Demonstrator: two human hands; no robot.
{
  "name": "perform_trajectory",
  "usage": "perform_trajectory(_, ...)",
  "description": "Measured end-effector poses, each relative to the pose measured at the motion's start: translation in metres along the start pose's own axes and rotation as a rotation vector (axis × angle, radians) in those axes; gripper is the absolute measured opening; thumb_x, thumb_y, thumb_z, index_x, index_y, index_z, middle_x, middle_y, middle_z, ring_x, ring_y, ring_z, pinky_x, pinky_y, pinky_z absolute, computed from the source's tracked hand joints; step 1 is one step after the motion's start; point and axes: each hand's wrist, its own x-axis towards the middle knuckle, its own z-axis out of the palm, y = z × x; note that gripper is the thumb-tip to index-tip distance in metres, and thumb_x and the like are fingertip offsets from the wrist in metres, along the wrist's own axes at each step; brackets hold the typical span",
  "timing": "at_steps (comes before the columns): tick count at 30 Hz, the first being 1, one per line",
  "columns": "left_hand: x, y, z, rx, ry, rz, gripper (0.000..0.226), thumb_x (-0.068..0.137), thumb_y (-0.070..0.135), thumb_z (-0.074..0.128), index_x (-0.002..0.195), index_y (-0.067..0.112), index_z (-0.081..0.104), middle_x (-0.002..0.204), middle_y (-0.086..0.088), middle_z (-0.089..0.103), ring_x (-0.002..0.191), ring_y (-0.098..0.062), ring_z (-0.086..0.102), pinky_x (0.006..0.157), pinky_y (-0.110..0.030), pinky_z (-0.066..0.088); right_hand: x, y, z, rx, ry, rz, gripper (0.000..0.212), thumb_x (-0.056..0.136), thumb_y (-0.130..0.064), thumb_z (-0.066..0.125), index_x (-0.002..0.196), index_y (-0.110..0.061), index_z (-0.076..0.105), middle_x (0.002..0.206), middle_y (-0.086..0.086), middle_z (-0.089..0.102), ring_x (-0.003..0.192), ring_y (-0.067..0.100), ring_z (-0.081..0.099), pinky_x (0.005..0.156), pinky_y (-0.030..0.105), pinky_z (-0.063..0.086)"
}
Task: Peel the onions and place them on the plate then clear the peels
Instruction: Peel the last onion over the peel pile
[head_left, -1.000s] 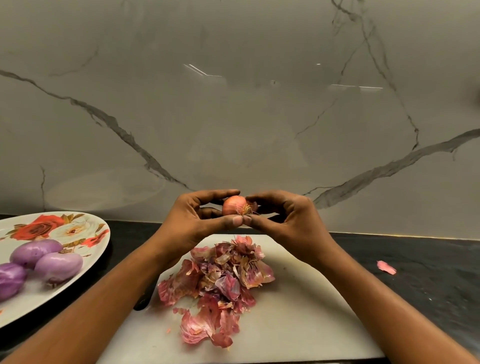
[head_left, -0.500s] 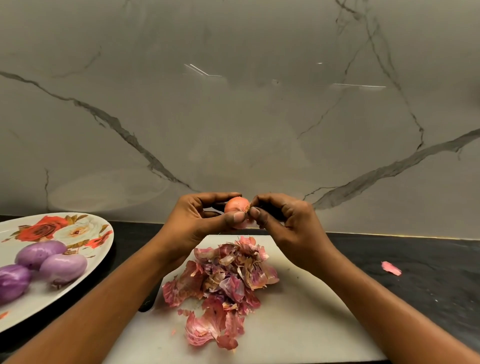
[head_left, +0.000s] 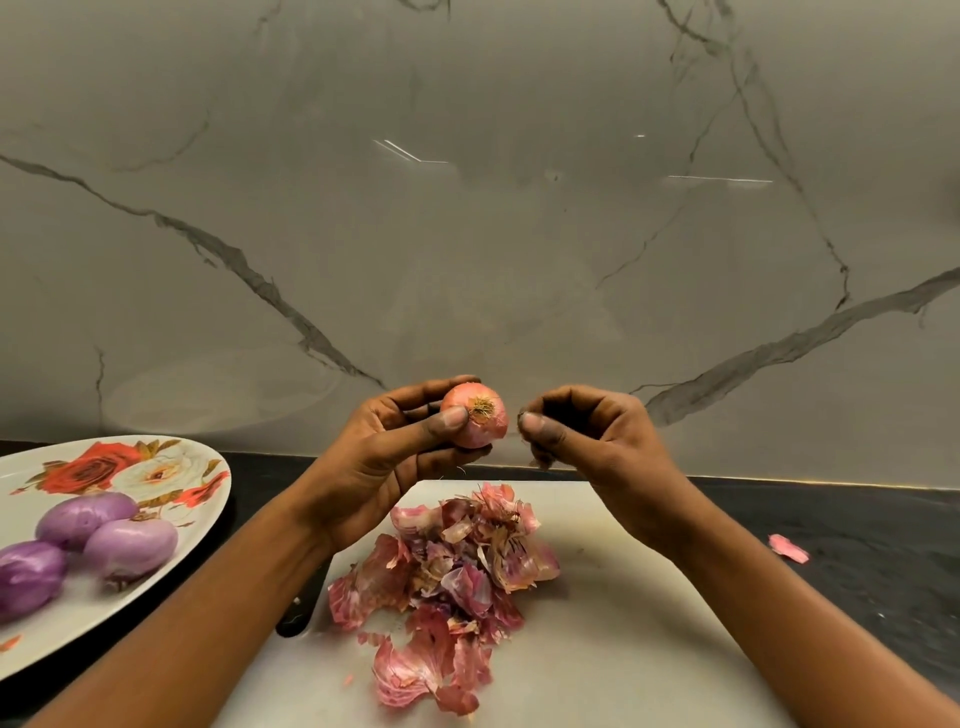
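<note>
Onion (head_left: 475, 415) is held up above the far edge of the board (head_left: 623, 649), gripped by the left hand (head_left: 395, 457). The thumb presses beside its hairy root end, which faces the camera, and the fingers curl behind and beneath it. Pinkish dry skin covers it. Right hand (head_left: 587, 441) is just beside the onion, not touching, fingers curled, thumb and forefinger pinching a small brown scrap (head_left: 540, 460) that hangs below them. Peels (head_left: 447, 577) lie heaped on the white board, below the hands. A flowered plate (head_left: 78, 623) stands left on the dark counter (head_left: 857, 519), carrying three peeled onions (head_left: 109, 540) close together. One stray peel (head_left: 788, 548) lies on the counter right of the board, well apart from the heap
</note>
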Motion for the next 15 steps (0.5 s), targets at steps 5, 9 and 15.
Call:
perform_trajectory(5, 0.001, -0.001, 0.002, 0.055, 0.084, -0.001, 0.054, 0.063, 0.023, 0.094, 0.114, 0.017, 0.082, 0.129, -0.017, 0.072, 0.115, -0.035, 0.073, 0.08, -0.03, 0.065, -0.003, 0.0, -0.004, -0.174, -0.033, -0.071, 0.026, 0.084, -0.016, 0.082, 0.108, -0.007, 0.08, 0.09, 0.011, 0.081, 0.073, 0.027, 0.077, 0.056, 0.031, 0.06)
perform_trajectory(9, 0.001, -0.004, 0.004, 0.126, 0.112, -0.016, 0.051, 0.064, 0.017, 0.088, 0.114, 0.016, 0.081, 0.127, -0.018, 0.072, 0.112, -0.036, 0.074, 0.078, -0.032, 0.065, -0.004, 0.004, -0.001, -0.391, 0.026, -0.156, 0.035, 0.083, -0.03, 0.085, 0.114, -0.014, 0.08, 0.096, -0.002, 0.081, 0.086, 0.021, 0.079, 0.061, 0.029, 0.061)
perform_trajectory(15, 0.001, -0.008, 0.004, 0.251, 0.1, -0.013, 0.058, 0.067, 0.013, 0.086, 0.123, 0.011, 0.075, 0.119, -0.011, 0.076, 0.109, -0.031, 0.075, 0.085, -0.038, 0.065, 0.0, 0.012, 0.001, -0.465, 0.057, -0.242, 0.026, 0.087, -0.028, 0.081, 0.11, -0.016, 0.083, 0.098, -0.007, 0.079, 0.093, 0.02, 0.075, 0.073, 0.034, 0.064)
